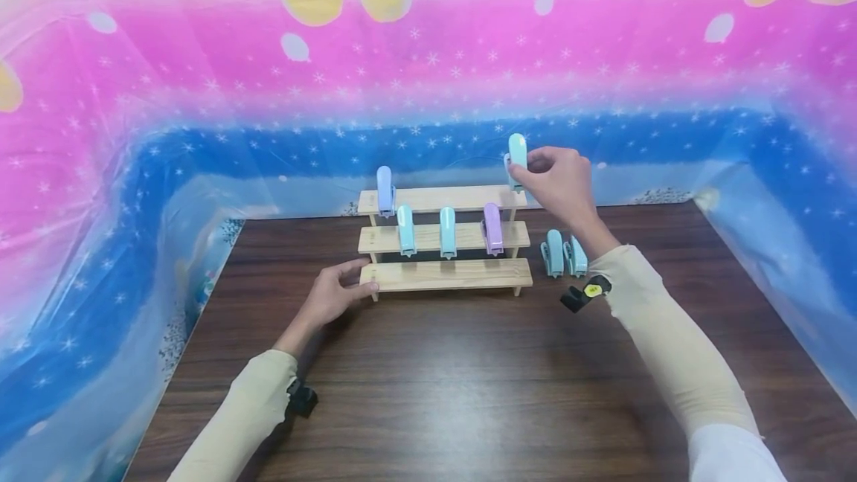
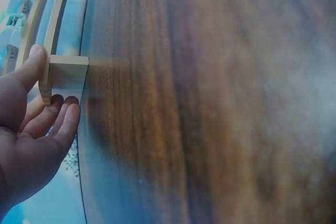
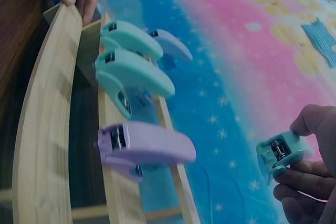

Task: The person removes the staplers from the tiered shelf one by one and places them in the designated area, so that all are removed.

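our left hand [image 1: 332, 294] grips the wooden rack [image 1: 470, 237] by its bottom tier [image 1: 445, 275], probably to steady it; our right hand [image 1: 561, 178] pinches 1 mint stapler [image 1: 518, 150] upright near the top tier's [image 1: 455, 198] right end.

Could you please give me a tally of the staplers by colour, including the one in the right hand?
Mint staplers: 5
Purple stapler: 1
Blue stapler: 1
Total: 7
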Motion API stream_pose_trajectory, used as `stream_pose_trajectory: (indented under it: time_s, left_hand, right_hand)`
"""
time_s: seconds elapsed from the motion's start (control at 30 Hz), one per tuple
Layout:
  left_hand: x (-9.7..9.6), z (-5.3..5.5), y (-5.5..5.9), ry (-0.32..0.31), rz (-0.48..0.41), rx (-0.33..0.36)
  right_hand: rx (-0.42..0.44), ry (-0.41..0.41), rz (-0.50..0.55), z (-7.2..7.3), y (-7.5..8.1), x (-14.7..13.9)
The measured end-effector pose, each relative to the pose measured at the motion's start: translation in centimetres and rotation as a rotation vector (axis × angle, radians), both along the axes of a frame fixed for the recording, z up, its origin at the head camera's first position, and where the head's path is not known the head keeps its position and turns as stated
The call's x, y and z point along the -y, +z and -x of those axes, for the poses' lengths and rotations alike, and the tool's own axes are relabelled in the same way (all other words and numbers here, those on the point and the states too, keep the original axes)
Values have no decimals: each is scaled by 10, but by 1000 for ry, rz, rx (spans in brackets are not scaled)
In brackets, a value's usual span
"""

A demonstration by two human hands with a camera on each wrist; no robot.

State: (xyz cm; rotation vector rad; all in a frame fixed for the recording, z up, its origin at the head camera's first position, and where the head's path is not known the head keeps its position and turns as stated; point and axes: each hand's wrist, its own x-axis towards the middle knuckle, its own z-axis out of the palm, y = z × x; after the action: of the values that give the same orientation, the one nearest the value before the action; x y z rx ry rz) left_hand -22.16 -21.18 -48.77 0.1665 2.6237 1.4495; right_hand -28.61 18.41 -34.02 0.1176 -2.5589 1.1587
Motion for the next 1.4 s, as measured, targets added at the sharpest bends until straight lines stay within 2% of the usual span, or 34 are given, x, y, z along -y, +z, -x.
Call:
stream_pose_trajectory:
  time_s: [0.27, 0.47, 1.4]
  left_hand:
    - [0, 0, 1, -3, -19, 10]
    - [0, 0, 2, -8, -17, 18]
    - [-1, 2, -1, 7, -39, 32]
  right_hand:
    - [1, -33, -36, -6, -4, -25]
    - [18, -50, -14, -11, -10, -40]
    - [75, -137, -35, -24, -51, -108]
